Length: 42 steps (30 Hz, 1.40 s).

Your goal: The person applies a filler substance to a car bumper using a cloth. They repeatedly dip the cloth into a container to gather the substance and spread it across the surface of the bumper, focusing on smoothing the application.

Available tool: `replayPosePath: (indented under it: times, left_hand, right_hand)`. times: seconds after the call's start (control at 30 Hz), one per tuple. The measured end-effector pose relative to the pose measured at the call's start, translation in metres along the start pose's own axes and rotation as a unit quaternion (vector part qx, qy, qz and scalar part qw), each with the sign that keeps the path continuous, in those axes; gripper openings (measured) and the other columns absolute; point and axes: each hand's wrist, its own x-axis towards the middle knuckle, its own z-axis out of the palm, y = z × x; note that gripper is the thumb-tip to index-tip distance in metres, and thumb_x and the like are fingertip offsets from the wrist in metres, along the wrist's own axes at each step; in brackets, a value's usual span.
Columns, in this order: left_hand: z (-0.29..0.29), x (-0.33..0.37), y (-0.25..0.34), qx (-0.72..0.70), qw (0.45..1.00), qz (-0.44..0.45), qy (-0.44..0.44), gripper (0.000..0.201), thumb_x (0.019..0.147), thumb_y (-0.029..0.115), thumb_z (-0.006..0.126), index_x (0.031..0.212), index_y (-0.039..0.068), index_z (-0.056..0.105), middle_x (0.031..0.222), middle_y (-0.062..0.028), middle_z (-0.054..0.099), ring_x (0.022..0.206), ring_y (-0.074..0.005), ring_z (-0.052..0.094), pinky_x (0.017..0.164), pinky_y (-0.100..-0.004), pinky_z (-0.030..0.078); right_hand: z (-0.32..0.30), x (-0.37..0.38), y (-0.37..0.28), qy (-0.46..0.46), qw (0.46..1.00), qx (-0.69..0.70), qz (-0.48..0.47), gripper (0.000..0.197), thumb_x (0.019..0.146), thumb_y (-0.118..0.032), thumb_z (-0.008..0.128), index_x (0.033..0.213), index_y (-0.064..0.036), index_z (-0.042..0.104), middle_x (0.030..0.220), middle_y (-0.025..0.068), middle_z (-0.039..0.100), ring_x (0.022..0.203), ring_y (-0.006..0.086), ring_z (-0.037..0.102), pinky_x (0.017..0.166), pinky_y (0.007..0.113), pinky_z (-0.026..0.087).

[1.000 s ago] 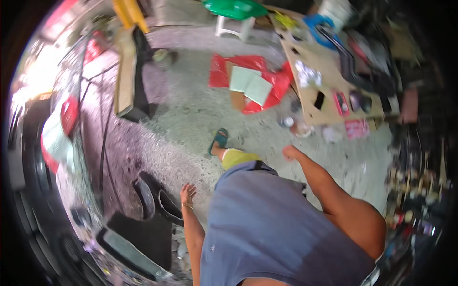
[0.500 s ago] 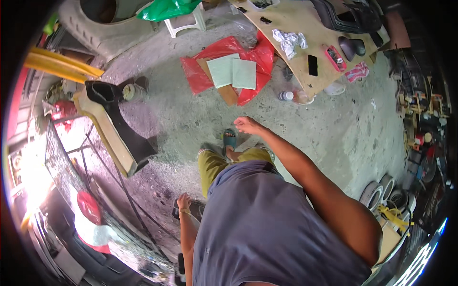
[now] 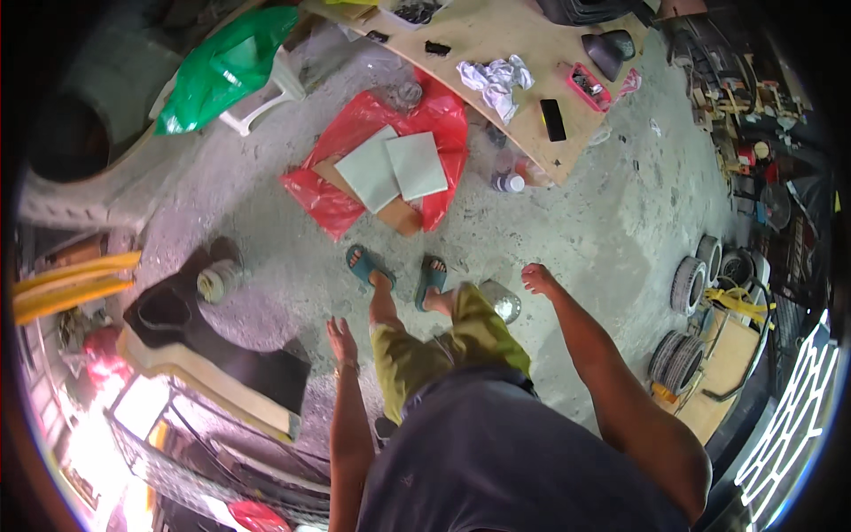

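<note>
My left hand (image 3: pixel 340 340) hangs beside my left thigh, fingers apart, holding nothing. My right hand (image 3: pixel 537 278) is out to the right over the concrete floor; its fingers curl loosely and I see nothing in them. Both hands are well apart from any object. Ahead of my sandals, a red plastic sheet (image 3: pixel 332 208) lies on the floor. On it rest two pale square panels (image 3: pixel 417 166) overlapping each other and a brown board (image 3: pixel 401 216) partly beneath them.
A wooden table (image 3: pixel 496 40) at the upper right bears crumpled foil (image 3: pixel 498 84), a phone (image 3: pixel 553 120) and a pink tray (image 3: pixel 589 87). A bottle (image 3: pixel 509 183) stands by its corner. A long dark moulded part (image 3: pixel 239 359) lies left; tyres (image 3: pixel 688 285) are at right.
My view has swung round, and the red sheet and table now appear farther left. My left hand has come forward and my right hand has moved outward. My feet now stand apart in view.
</note>
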Motion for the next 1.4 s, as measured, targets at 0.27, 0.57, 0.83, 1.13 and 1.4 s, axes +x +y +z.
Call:
replayPosePath:
  times: [0.27,0.57,0.83,1.13,1.4]
  left_hand:
    - [0.056,0.032,0.016,0.172,0.984,-0.001,-0.043,0.06,0.094,0.046,0.034,0.145,0.019,0.02,0.152,-0.0111,0.006,0.139,-0.0316,0.004,0.106,-0.0583,0.005]
    - [0.052,0.056,0.052,0.286,0.952,0.108,-0.014,0.06,0.093,0.044,0.032,0.141,0.009,0.028,0.148,-0.0205,0.016,0.137,-0.0368,0.016,0.108,-0.0539,0.009]
    - [0.046,0.066,0.041,0.297,0.945,0.134,-0.028,0.054,0.094,0.04,0.032,0.137,0.007,0.035,0.147,-0.0224,0.018,0.136,-0.0394,0.018,0.106,-0.0581,0.008]
    - [0.05,0.072,0.043,0.356,0.925,0.119,-0.061,0.056,0.095,0.044,0.03,0.139,0.009,0.032,0.15,-0.0168,0.013,0.138,-0.0345,0.014,0.109,-0.0535,0.008]
    - [0.06,0.066,0.042,0.34,0.932,0.109,-0.055,0.051,0.094,0.034,0.037,0.139,0.009,0.032,0.15,-0.0167,0.013,0.138,-0.0349,0.014,0.108,-0.0538,0.009]
  right_hand:
    - [0.133,0.161,-0.101,-0.059,0.982,0.172,-0.046,0.021,0.084,-0.024,0.059,0.102,-0.0129,0.058,0.087,0.0027,0.063,0.074,0.0142,0.062,0.06,0.032,0.05]
    - [0.256,0.434,-0.106,0.028,0.865,0.5,0.036,0.022,0.08,-0.031,0.064,0.09,-0.0126,0.056,0.078,0.0009,0.059,0.068,0.0149,0.059,0.065,0.035,0.051]
    - [0.277,0.501,-0.158,0.124,0.697,0.705,0.046,0.025,0.075,-0.028,0.07,0.09,-0.0129,0.057,0.066,0.0002,0.052,0.055,0.0128,0.051,0.049,0.025,0.041]
    - [0.334,0.341,-0.313,0.084,0.686,0.714,-0.111,0.044,0.082,-0.015,0.066,0.121,-0.0068,0.048,0.112,0.0064,0.057,0.099,0.0161,0.054,0.079,0.035,0.045]
    - [0.384,0.395,-0.266,0.101,0.826,0.541,-0.123,0.028,0.08,-0.014,0.067,0.106,-0.005,0.058,0.091,0.0016,0.064,0.083,0.0148,0.059,0.077,0.029,0.045]
